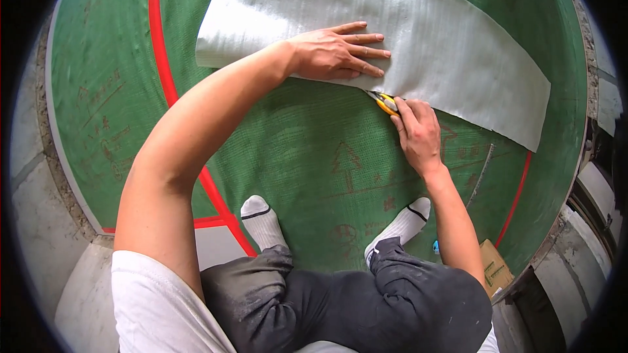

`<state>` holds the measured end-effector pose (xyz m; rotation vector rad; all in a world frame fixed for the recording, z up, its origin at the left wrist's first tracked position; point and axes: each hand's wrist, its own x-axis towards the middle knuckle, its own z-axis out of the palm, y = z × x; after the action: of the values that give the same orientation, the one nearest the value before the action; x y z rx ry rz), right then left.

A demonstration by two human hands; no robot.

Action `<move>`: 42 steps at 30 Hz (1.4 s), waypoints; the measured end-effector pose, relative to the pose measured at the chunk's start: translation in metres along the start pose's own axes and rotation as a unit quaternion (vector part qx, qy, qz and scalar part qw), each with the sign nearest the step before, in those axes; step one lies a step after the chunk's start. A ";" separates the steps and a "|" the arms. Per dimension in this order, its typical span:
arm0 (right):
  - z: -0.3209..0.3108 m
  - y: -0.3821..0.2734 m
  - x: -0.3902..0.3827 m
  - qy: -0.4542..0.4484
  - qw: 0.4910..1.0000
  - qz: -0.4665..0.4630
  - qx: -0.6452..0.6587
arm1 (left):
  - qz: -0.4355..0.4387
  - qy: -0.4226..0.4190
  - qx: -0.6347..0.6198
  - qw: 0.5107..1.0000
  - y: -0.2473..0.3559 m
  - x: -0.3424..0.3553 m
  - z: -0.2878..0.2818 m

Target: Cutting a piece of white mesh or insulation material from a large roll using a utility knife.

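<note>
A large silvery-white foam sheet [451, 46] lies across the green floor covering. My left hand [340, 51] presses flat on it near its close edge, fingers spread. Just to the right, my right hand [418, 127] grips a yellow and black utility knife [386, 103]. The knife's tip points up and left and meets the sheet's near edge, below my left fingertips. Whether the blade has gone into the foam is too small to tell.
Green floor covering [301, 150] with red tape [159, 39] surrounds the sheet. My socked feet stand on it. A metal ruler [482, 173] lies right of my right forearm; a cardboard piece [495, 265] and a small blue item [436, 246] sit at lower right. Rubble and slabs line the rim.
</note>
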<state>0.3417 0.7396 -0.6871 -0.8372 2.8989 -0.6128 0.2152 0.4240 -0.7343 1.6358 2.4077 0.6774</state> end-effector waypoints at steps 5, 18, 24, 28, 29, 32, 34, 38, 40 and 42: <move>0.003 -0.003 0.000 0.013 1.000 0.002 0.016 | 0.011 0.028 0.012 0.999 -0.003 -0.001 0.003; 0.002 -0.013 0.011 -0.008 0.999 -0.020 0.026 | 0.016 0.025 0.037 0.999 -0.005 0.001 0.007; 0.012 -0.018 0.019 -0.004 0.998 -0.051 0.030 | 0.017 0.025 0.037 0.999 -0.005 -0.004 0.006; 0.015 -0.029 0.020 -0.015 0.999 -0.034 0.033 | 0.016 0.029 0.019 0.999 -0.002 -0.003 0.007; 0.022 -0.039 0.030 -0.013 0.999 -0.037 0.037 | 0.010 0.030 0.023 0.999 -0.001 -0.007 0.008; 0.028 -0.041 0.032 -0.007 0.998 -0.038 0.055 | 0.004 0.024 0.010 1.000 -0.002 -0.006 0.009; 0.016 -0.031 0.026 -0.015 0.998 -0.030 0.044 | 0.022 0.040 0.012 0.999 -0.003 0.004 0.009; 0.035 -0.051 0.050 0.004 0.997 -0.048 0.059 | 0.014 0.041 0.040 0.998 -0.003 -0.004 0.008; 0.038 -0.059 0.051 0.004 0.997 -0.047 0.065 | 0.018 0.026 0.044 0.999 -0.003 -0.006 0.009; 0.034 -0.055 0.044 -0.004 0.997 -0.044 0.068 | 0.008 0.044 0.035 0.998 -0.001 -0.010 0.010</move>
<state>0.3374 0.6617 -0.6942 -0.9491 2.7870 -0.8032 0.2216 0.4175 -0.7453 1.6872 2.5097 0.6899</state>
